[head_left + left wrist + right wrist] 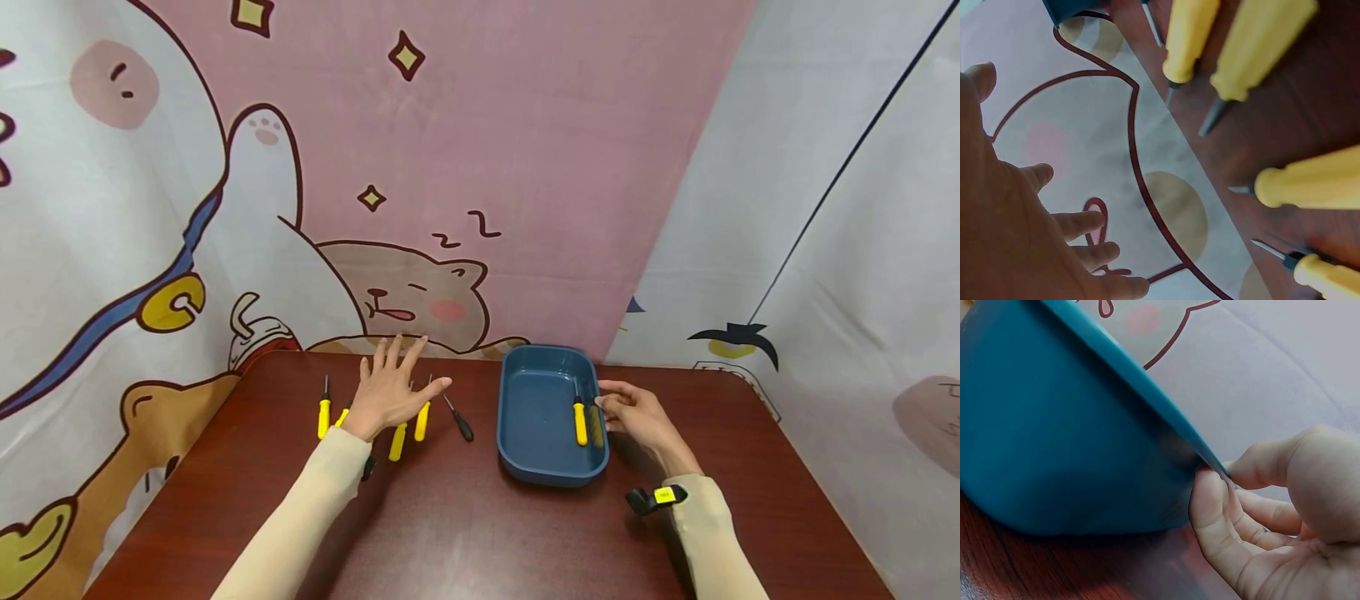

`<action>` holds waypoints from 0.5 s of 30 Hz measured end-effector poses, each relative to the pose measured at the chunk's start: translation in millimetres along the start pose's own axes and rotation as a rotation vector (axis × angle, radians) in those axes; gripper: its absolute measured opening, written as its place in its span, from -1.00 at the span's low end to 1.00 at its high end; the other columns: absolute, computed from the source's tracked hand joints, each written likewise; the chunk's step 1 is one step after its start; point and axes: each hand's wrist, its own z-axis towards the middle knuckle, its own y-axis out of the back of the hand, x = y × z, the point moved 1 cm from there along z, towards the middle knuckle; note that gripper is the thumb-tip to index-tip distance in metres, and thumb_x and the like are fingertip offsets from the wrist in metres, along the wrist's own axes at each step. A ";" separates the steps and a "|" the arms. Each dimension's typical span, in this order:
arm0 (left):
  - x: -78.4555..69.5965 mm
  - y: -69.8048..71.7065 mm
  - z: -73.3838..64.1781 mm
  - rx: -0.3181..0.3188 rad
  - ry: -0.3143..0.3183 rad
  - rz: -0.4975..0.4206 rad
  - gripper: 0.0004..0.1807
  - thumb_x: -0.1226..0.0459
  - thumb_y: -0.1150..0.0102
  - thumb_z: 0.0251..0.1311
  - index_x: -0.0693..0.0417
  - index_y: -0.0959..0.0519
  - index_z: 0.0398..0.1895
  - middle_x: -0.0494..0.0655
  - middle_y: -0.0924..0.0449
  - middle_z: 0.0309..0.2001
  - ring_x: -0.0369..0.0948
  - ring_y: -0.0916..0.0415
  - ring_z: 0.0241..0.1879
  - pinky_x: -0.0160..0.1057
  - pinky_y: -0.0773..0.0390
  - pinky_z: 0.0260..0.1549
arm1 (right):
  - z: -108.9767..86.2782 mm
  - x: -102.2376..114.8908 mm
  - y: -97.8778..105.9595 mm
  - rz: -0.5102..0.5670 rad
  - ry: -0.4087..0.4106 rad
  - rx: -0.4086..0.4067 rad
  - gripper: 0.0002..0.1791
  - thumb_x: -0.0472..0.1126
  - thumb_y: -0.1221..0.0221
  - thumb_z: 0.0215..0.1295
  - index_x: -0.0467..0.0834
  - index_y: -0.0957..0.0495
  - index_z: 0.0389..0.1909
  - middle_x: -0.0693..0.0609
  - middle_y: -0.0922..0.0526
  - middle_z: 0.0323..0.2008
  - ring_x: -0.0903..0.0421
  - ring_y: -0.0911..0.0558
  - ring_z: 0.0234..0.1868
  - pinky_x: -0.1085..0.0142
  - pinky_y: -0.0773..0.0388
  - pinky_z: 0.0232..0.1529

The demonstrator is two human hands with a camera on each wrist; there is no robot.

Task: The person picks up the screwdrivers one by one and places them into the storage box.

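Here's the left hand, fingers straight and fanned wide, palm down, gripping nothing! Well over to the right, the right hand pinches the right rim of the blue bin between thumb and fingers.

Look around that left hand: one yellow screwdriver lies to its left, a second handle peeks out beside the wrist, and two more, a third handle and a fourth handle, sit by the thumb side. Whether the palm brushes any of them is hard to tell from here. Next along, a black screwdriver lies between that hand and the bin, tip angled far left.

Inside the bin, one yellow-handled driver rests by the right wall, shaft to the far end! A black device sits by the right sleeve.

All this on a red-brown counter, and behind it hangs a pink and white cloth, a sleeping bear printed low on it.
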 end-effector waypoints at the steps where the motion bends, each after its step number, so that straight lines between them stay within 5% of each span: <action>1: 2.8 -0.1 -0.6 0.004 0.010 -0.001 0.02 -0.51 0.15 0.24 -0.37 0.08 0.67 0.14 0.18 0.68 0.22 0.30 0.65 0.48 0.17 0.49 | 0.1 -0.2 -0.1 0.000 0.001 0.001 -0.47 -0.26 -0.11 0.52 -0.31 -0.33 0.43 -0.19 -0.66 -0.05 0.18 -0.63 -0.30 0.35 -0.71 -0.25; 15: 39.2 4.6 -10.9 -0.028 0.106 -0.028 0.04 -0.48 0.13 0.27 -0.21 0.05 0.68 0.28 0.16 0.65 0.33 0.29 0.62 0.54 0.16 0.44 | 0.8 -0.9 -0.6 -0.005 -0.003 -0.012 -0.48 -0.27 -0.12 0.51 -0.31 -0.35 0.42 -0.17 -0.67 -0.10 0.17 -0.64 -0.31 0.34 -0.72 -0.25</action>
